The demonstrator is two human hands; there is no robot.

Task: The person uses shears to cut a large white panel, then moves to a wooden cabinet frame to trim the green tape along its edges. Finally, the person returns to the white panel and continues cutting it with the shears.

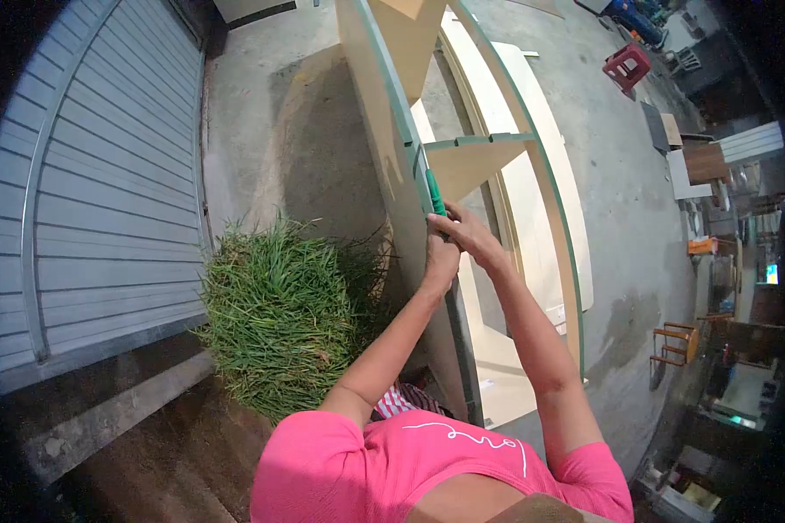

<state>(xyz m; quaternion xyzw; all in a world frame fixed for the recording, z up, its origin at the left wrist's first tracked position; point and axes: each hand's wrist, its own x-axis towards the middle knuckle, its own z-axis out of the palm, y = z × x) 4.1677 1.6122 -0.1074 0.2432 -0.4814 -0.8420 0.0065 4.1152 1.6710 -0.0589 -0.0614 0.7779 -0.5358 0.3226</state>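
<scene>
A tall cream cabinet frame (473, 167) with green-grey edges stands on the floor right in front of me. Along its near edge lies a slim green tool (435, 192), its lower end hidden by my fingers; its exact kind does not show. My right hand (473, 234) is closed, with its fingers around the tool's lower end. Just below and touching it, my left hand (443, 259) is closed at the panel edge (407, 131); what lies within its fingers is hidden. Short dark notches show on the cabinet's edges.
A big heap of cut green grass (279, 318) sits left of the cabinet, near a ribbed metal shutter (113, 174). On the concrete floor (624, 192) to the right are a red stool (626, 68) and a wooden stool (674, 343). Clutter lines the far right.
</scene>
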